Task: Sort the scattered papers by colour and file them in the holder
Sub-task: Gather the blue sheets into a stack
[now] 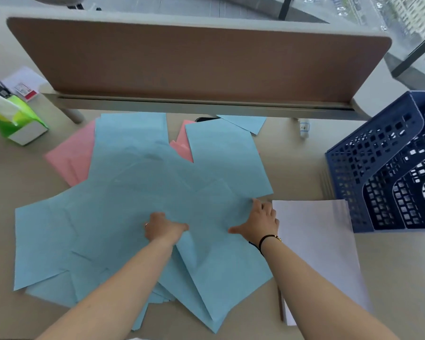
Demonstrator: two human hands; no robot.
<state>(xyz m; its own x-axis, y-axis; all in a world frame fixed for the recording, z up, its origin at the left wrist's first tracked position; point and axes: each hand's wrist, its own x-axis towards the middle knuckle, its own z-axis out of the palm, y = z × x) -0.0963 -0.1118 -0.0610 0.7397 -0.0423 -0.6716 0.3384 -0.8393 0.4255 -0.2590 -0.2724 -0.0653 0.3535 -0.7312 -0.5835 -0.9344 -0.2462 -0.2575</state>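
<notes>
A beige desk [390,266] runs under a brown divider panel [199,62] that stands along its far edge, and past the panel, at upper right, a window [402,18] looks down on a street and buildings. Blue sheets [123,192] lie fanned and overlapping across the middle of the desk, and pink sheets [71,155] poke out from under them at the far left and again near the centre back. A neat white stack [322,249] lies just right of the blue spread, squared up by itself. The blue mesh holder [353,173] stands at the right edge of the desk, just beyond the white stack; no paper shows in the slots that can be seen. A green tissue pack [17,119] sits at the far left, with a tissue sticking up from it. The left hand [163,228] rests on the blue sheets with its fingers curled, seemingly bunching the paper beneath it. The right hand [260,222] lies spread and fairly flat on the blue sheets near their right edge, thumb stretched out, gripping nothing that can be seen.
</notes>
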